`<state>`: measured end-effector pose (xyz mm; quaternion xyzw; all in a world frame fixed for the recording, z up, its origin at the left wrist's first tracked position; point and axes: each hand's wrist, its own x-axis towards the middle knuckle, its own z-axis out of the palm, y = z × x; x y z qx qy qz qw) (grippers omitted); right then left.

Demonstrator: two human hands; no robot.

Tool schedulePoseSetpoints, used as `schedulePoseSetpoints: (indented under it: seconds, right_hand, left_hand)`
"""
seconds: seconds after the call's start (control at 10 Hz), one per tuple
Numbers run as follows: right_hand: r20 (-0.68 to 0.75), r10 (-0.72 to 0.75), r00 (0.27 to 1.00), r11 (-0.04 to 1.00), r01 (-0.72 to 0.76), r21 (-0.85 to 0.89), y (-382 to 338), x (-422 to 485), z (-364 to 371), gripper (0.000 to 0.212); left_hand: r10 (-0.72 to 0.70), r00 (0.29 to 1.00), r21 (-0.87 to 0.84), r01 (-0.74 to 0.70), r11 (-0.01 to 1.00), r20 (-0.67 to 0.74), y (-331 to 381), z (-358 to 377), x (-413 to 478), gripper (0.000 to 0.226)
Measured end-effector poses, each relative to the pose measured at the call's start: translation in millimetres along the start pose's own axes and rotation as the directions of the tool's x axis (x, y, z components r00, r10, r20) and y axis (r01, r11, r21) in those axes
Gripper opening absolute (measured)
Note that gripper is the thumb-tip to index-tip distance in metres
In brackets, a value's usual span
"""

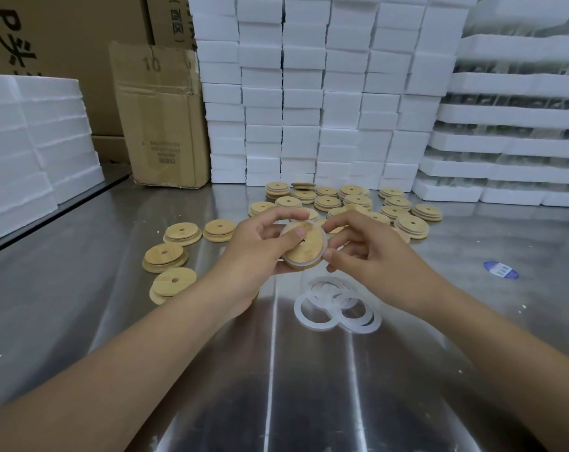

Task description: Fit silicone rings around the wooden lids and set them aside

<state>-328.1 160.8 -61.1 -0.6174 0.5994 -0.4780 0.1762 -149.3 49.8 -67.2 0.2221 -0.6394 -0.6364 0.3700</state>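
Both hands meet above the steel table (309,386) with one wooden lid (309,248) held between them, tilted so its flat face with the small centre hole turns toward the camera. The left hand (260,247) grips the lid, thumb pressed on its face next to the hole and fingers curled behind. The right hand (369,256) pinches at the lid's right edge, where a translucent silicone ring (324,239) shows along the rim; how far round it is seated cannot be told. Just below the hands, a small heap of loose silicone rings (337,306) lies overlapping on the table. Behind the hands a spread of wooden lids (327,202) sits in low stacks near the back of the table, and a few more lids (165,256) lie apart to the left, some overlapping. White foam blocks (309,93) are stacked high along the back, with more foam (32,141) at the left, a worn cardboard box (165,119) between them, and a blue sticker (501,270) on the table at the right
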Motion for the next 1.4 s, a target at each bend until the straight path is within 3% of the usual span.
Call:
schedulePoseSetpoints:
  seconds: [0.2, 0.4, 0.5, 0.6, 0.7, 0.8, 0.9, 1.0, 1.1, 1.2, 1.3, 1.4]
  right_hand:
    - [-0.018, -0.063, 0.998, 0.998, 0.064, 0.030, -1, -2, 2, 0.033]
    - [-0.060, -0.105, 0.993, 0.994, 0.104, -0.014, 0, 1, 1, 0.026]
    - [0.042, 0.045, 0.998, 0.999, -0.046, 0.027, 6, 5, -8, 0.028]
    - [0.038, 0.351, 0.936, 0.929, -0.353, 0.109, 21, 9, -32, 0.016]
    - [0.001, 0.570, 0.822, 0.797, -0.553, 0.244, 36, 10, -56, 0.019]
    - [-0.083, 0.586, 0.806, 0.733, -0.484, 0.477, 42, 14, -67, 0.024]
    - [-0.129, 0.594, 0.794, 0.722, -0.457, 0.519, 50, 16, -71, 0.034]
    - [-0.148, 0.616, 0.774, 0.765, -0.544, 0.345, 52, 11, -65, 0.039]
    - [-0.219, 0.591, 0.776, 0.802, -0.537, 0.264, 46, 11, -63, 0.028]
    - [-0.404, 0.412, 0.817, 0.906, -0.414, 0.086, 26, 16, -71, 0.011]
    - [-0.532, 0.130, 0.837, 0.991, -0.100, 0.085, -25, 12, -103, 0.012]
    - [-0.491, -0.052, 0.870, 0.939, 0.210, 0.272, -83, -5, -137, 0.017]
  left_hand:
    - [-0.016, 1.000, -0.001, 0.016, 1.000, 0.026, 0, 1, 0, 0.014]
    - [0.069, 0.998, 0.135, -0.068, 0.988, -0.003, 0, 3, 1, 0.010]
    - [0.059, 0.998, 0.145, -0.054, 0.988, -0.031, -3, 7, -1, 0.009]
    - [0.065, 0.993, 0.215, -0.043, 0.976, -0.098, -2, 6, 1, 0.009]
    - [0.038, 0.979, 0.211, 0.005, 0.977, -0.198, 1, 2, 4, 0.010]
    - [0.017, 0.971, 0.215, 0.036, 0.976, -0.240, 3, 2, 3, 0.013]
    - [0.009, 0.972, 0.227, 0.046, 0.973, -0.235, -1, 4, 3, 0.016]
    - [0.005, 0.975, 0.234, 0.048, 0.971, -0.222, -3, 5, 3, 0.016]
    - [0.029, 0.971, 0.236, 0.028, 0.971, -0.236, 3, 7, 1, 0.014]
    - [0.111, 0.964, 0.187, -0.066, 0.980, -0.243, 30, -2, 1, 0.013]
    - [0.352, 0.916, 0.143, -0.328, 0.934, -0.192, 83, -19, -12, 0.011]
    - [0.478, 0.861, 0.005, -0.484, 0.875, -0.173, 157, -56, -26, 0.017]
